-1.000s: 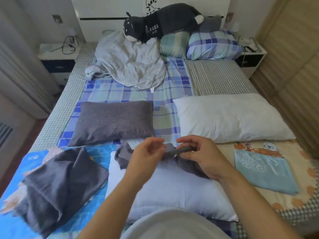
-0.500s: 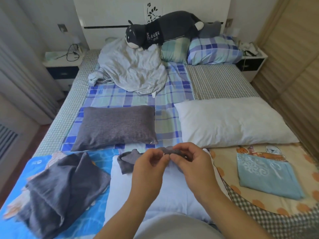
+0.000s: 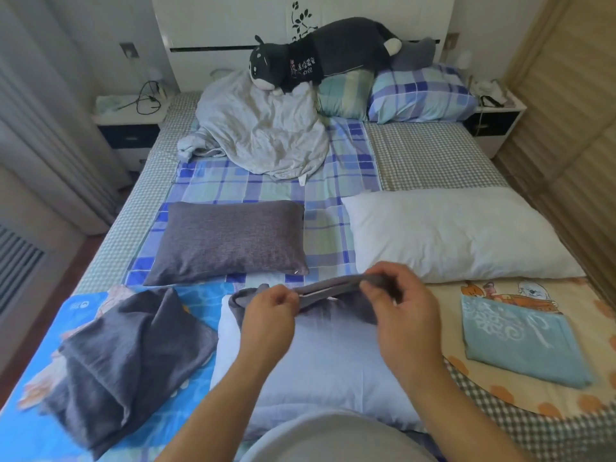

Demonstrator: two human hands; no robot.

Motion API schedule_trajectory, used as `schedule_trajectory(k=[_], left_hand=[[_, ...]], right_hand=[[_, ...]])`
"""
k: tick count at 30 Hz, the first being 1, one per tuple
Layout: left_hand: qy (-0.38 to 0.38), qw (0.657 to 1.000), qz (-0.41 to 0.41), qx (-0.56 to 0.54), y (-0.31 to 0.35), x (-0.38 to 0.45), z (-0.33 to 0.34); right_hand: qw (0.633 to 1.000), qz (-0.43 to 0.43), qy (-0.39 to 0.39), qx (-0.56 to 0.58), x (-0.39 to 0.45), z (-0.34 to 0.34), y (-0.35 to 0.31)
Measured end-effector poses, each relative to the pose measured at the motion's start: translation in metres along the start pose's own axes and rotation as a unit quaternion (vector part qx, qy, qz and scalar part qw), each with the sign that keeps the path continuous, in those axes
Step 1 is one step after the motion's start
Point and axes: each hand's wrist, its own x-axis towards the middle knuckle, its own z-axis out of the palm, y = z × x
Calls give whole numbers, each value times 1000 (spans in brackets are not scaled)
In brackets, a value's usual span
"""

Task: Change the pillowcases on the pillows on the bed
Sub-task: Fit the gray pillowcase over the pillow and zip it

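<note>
Nearest the camera, a bare pale-blue pillow (image 3: 320,371) lay across the foot of the bed (image 3: 433,155). Both hands worked just above its far edge. Left hand (image 3: 268,316) pinched one end of a grey pillowcase (image 3: 336,291) edge; right hand (image 3: 401,305) gripped the other end, fingers curled round the cloth. A pale strip showed along the held hem, possibly a zip, too small to tell.

Step in hand, as I read it: finding and spreading the case's opening before dressing the pale-blue pillow. Rest of the case sat bunched on the pillow's far end, not yet pulled over any of it.

Next move probably calls for parting the two layers of the hem wide, then feeding a pillow corner in — the bunched cloth needs shaking out first or it will snag.

To the left, a crumpled dark grey case (image 3: 126,358) lay on the blue cartoon sheet (image 3: 36,425). To the right, a folded light-blue towel (image 3: 520,345).

Further up: a grey-covered pillow (image 3: 230,241) on the left, looking done, and a bare white pillow (image 3: 456,231) on the right — still uncovered. At the headboard: a rumpled grey blanket (image 3: 260,128), two plaid pillows (image 3: 420,95) and a dark plush toy (image 3: 320,58) on top.
</note>
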Motion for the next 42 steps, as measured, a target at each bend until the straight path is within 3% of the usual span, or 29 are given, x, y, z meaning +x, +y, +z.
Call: schedule_trajectory(k=[3, 6, 11, 14, 16, 18, 20, 22, 24, 27, 30, 33, 35, 38, 40, 42], left_hand=[[26, 983, -59, 170, -44, 40, -13], [23, 957, -154, 244, -92, 63, -38], [96, 945, -225, 217, -122, 67, -48], [105, 966, -223, 79, -114, 70, -29], [101, 956, -253, -110, -108, 66, -18], [105, 926, -240, -271, -93, 71, -21], [98, 908, -199, -356, -72, 96, -35], [100, 881, -158, -434, -31, 126, -59], [138, 860, -79, -485, 21, 143, -90], [196, 826, 14, -528, 74, 138, -126], [247, 838, 10, -486, 70, 117, -138], [278, 860, -66, -423, 10, 99, -126], [276, 885, -109, -360, -47, 83, -113], [247, 927, -180, -217, -136, 47, -81], [193, 933, -253, -167, -191, 18, -55], [82, 929, -332, -139, -234, -9, -34]], right_hand=[[995, -24, 100, 11, 29, -22, -7], [984, -7, 175, 24, 72, -48, 0], [954, 31, 290, 74, 127, -78, 16], [936, 37, 340, 79, 139, -86, 23], [941, 54, 328, 59, 143, -90, 32], [962, 92, 257, 7, 151, -89, 42], [970, 154, 185, -40, 168, -85, 44], [974, 159, 156, -27, 191, -86, 33], [979, 123, 160, 27, 215, -90, 15], [963, 84, 150, 209, 233, -97, -16], [958, 79, 98, 256, 228, -96, -18], [989, 108, 25, 93, 204, -86, 14], [985, 121, -55, -108, 178, -82, 50], [882, 121, -181, -418, 129, -86, 117], [807, 152, -222, -525, 93, -95, 163], [722, 204, -273, -602, 56, -104, 202]])
